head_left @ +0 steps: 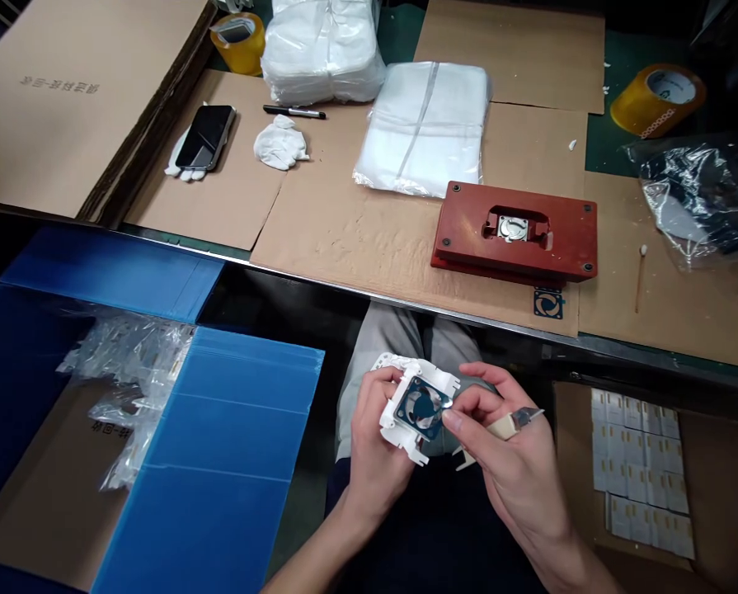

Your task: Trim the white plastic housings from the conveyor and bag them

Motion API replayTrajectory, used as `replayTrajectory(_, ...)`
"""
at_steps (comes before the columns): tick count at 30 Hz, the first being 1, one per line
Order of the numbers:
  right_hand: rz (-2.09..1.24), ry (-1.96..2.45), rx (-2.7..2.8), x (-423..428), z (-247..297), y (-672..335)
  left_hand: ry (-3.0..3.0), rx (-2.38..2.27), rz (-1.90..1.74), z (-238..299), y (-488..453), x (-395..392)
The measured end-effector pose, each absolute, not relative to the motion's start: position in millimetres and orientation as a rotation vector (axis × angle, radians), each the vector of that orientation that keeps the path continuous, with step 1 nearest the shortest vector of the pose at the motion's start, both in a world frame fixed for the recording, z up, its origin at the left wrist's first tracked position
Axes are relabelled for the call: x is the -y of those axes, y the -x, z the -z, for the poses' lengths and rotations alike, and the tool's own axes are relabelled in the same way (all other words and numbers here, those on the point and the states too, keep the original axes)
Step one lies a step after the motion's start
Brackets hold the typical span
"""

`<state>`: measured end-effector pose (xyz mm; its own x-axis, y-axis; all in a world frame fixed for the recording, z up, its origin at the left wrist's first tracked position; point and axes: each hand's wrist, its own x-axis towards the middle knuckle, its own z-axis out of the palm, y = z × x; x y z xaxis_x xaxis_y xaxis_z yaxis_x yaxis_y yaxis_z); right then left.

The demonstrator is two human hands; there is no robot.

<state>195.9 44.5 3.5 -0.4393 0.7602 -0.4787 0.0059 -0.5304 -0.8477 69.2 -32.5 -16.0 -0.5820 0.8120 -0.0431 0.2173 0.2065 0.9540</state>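
My left hand (374,450) grips a white plastic frame (446,381) from below and at its left side, low in the view above my lap. Set in the frame is a small dark blue square part (423,408) that looks like a fan, with a shiny edge. My right hand (510,454) is at the frame's right side, its thumb and forefinger touching the square part. A small craft knife (520,423) with a beige handle lies in the curled fingers of that hand, its metal blade pointing right.
A red block (514,231) with a metal insert stands on cardboard on the bench. Behind it lie white bags (424,128), a phone (204,136), and tape rolls (658,99). A blue plastic bin (220,437) is at my left; a cardboard box (644,470) of white cards is at my right.
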Motion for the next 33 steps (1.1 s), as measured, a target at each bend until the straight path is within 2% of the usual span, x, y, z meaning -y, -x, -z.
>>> replayTrajectory(33,-2.041,1.276,1.097,-45.0,-2.0,-195.3,-0.954,-1.917,-1.400,15.2,-72.3,34.8)
